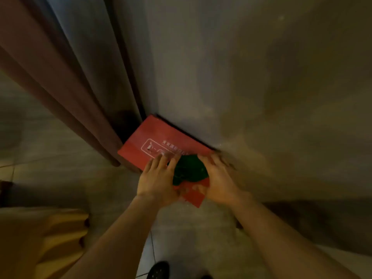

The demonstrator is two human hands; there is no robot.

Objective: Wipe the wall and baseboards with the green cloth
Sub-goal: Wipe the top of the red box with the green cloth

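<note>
The green cloth [189, 170] lies bunched on top of a red box [153, 137] that stands on the floor against the grey wall [221, 67]. My left hand [157, 178] rests flat on the box lid with its fingers spread, touching the cloth's left side. My right hand [219, 180] lies over the cloth's right edge, fingers apart, close to the wall's foot. Whether either hand actually grips the cloth is unclear. The baseboard behind the box is hidden; a dark strip shows along the box's far edge.
Brown curtains [66, 81] hang at the left, reaching the floor beside the box. A light wooden piece of furniture [44, 238] sits at the lower left. The floor is tiled [60, 158]. A dark shoe [159, 270] shows at the bottom.
</note>
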